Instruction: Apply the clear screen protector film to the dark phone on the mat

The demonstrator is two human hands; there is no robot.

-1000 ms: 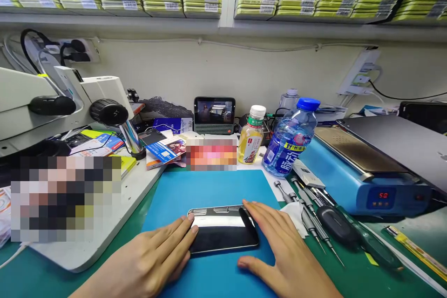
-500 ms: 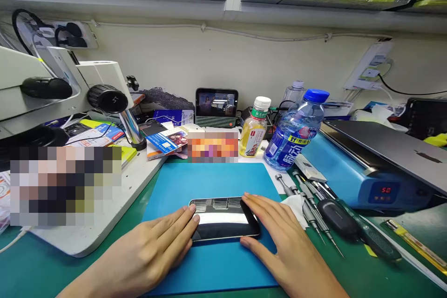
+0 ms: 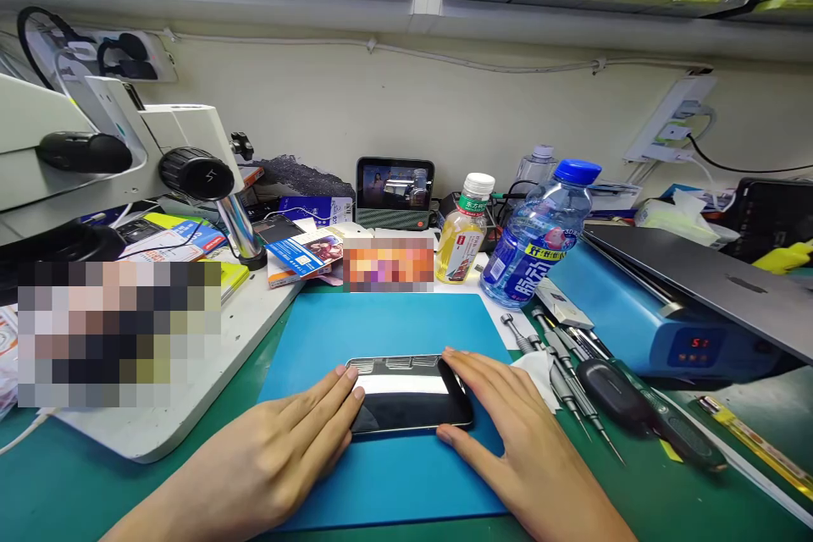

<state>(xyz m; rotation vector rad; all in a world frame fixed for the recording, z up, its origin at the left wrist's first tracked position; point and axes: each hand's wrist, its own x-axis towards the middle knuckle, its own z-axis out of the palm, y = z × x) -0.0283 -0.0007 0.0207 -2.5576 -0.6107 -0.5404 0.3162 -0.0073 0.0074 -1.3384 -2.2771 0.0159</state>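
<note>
And in comes the thumb! My bare right hand (image 3: 527, 440) is closing the gap it was showing a second ago, its thumb tip now meeting the near edge of the flat black glass phone with a thin metal rim (image 3: 406, 406) while its fingers are covering the far right corner. That is giving the phone support at both ends, because my bare left hand (image 3: 279, 449) is keeping its fingers together on the left end. Whether either hand is squeezing, I can't tell; the left thumb is hiding. The phone is sitting over the middle of the smooth blue rectangular mat (image 3: 394, 483). Off right, the flat grey laptop (image 3: 730, 284) is now covering more of the blue box-shaped machine (image 3: 635, 305).

Counting up: I'm seeing two hands, one phone, one mat, one laptop, one machine. Three plastic bottles are standing behind: one white-capped with yellow drink (image 3: 461, 246), one blue-capped (image 3: 539, 229), one transparent (image 3: 539, 163). At least three slim grey metal screwdrivers (image 3: 564, 394) are lying right, overlapping too much for certainty.
</note>
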